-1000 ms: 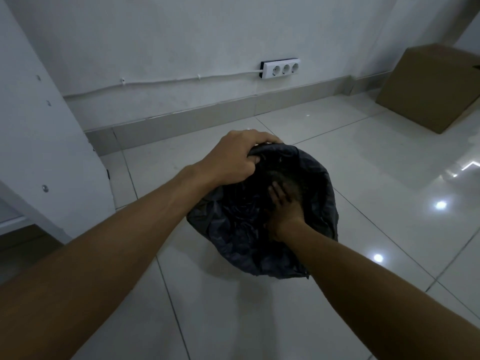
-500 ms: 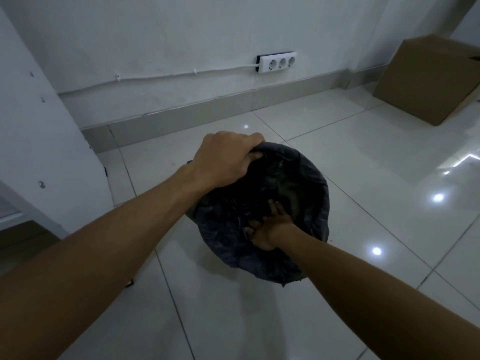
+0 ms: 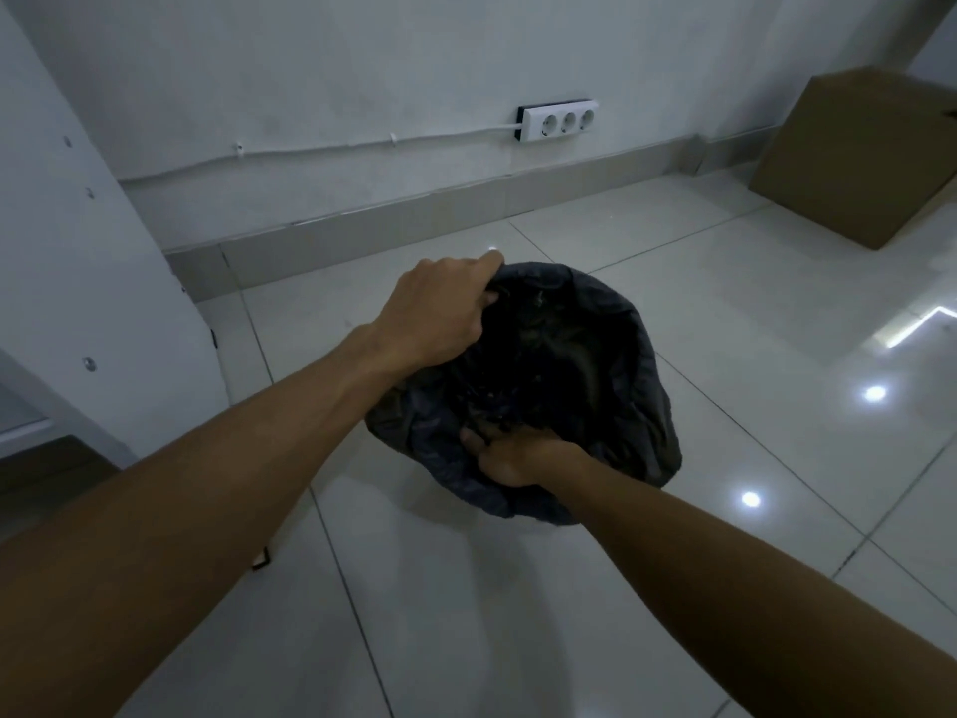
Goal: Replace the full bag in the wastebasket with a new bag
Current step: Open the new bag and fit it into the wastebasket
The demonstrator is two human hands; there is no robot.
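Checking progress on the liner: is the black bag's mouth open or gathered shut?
Open. The black bag spreads wide around the dark interior; the left hand grips its far edge, the right hand its near edge.

White wall [image 3: 321,70] at back, grey skirting [image 3: 466,204] along its foot. Triple socket [image 3: 562,120] on wall, thin white cable [image 3: 321,147] running left from it. Glossy pale tile floor [image 3: 725,313] with dark grout lines, bright ceiling-light reflections at right. White cabinet panel [image 3: 77,241] at left, screw heads showing. Cardboard box [image 3: 859,152] on floor, far right corner. Dim light.
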